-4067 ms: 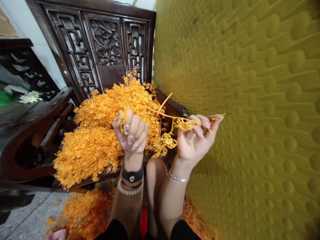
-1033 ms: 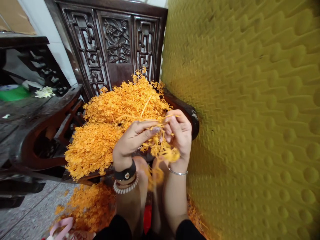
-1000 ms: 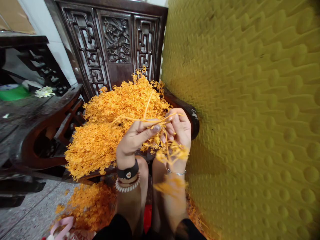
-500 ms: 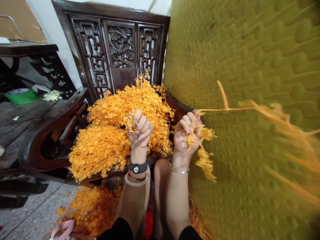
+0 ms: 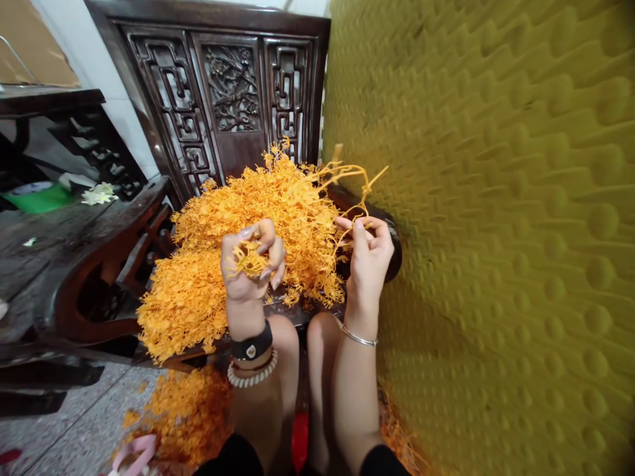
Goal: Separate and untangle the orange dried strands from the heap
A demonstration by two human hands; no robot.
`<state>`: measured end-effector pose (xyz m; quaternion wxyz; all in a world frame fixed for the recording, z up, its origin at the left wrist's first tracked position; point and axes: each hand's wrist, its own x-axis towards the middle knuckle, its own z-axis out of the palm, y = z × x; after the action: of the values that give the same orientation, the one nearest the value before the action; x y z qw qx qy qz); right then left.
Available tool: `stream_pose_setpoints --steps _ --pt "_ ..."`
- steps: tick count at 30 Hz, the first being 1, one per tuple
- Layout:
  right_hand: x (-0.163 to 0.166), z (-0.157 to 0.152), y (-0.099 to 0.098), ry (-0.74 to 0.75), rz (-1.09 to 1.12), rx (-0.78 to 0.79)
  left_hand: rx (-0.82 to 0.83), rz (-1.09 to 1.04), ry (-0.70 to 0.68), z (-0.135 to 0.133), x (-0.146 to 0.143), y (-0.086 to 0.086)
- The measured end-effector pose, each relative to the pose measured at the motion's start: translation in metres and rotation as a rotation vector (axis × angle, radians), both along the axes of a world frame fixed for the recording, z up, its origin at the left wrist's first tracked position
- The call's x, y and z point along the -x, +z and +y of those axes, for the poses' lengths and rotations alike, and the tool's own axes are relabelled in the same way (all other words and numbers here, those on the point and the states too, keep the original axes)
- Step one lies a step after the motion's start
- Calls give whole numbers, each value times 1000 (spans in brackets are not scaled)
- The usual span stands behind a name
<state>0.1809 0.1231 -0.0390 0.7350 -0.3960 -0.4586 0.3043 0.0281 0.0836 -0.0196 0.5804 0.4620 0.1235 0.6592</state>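
My left hand (image 5: 272, 254), palm up, is curled around a small bunch of orange plastic flower pieces (image 5: 247, 259). To its right, my right hand (image 5: 371, 264) pinches a thin branching orange plastic stem (image 5: 366, 188) between thumb and fingers. The stem's bare branches reach up and left over the pile. Just beyond both hands, a large heap of orange plastic flower pieces (image 5: 288, 205) covers the seat of a dark carved wooden chair (image 5: 243, 149). The hands are apart from each other, in front of the heap.
A padded olive-yellow surface (image 5: 496, 231) rises close on the right. More orange pieces (image 5: 183, 410) lie on the floor at lower left, beside a pink strap (image 5: 133, 455). On the left stands a dark wooden table (image 5: 30, 244) with a green container (image 5: 40, 198) and white flowers (image 5: 99, 193).
The long stem has swung from the far right to above the heap, and my right hand has turned over. Flower pieces seen at my right hand are gone from there; my left hand moved left.
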Motion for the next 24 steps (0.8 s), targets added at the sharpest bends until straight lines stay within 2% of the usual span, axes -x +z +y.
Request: stream_pose_setpoints --steps 2,8,10,15,19,24 --pt "1 -1 2 46 47 18 39 58 58 1 0 -1" --pt "3 0 3 145 67 37 124 560 279 26 -20 -20" --pt "4 -1 3 150 33 33 137 651 313 35 -26 -25" --pt "7 -1 4 228 50 69 155 588 236 44 -35 -30" --pt "7 3 3 284 221 72 122 461 245 45 -40 -31" --pt "-3 7 1 276 375 -10 144 320 267 46 -36 -31"
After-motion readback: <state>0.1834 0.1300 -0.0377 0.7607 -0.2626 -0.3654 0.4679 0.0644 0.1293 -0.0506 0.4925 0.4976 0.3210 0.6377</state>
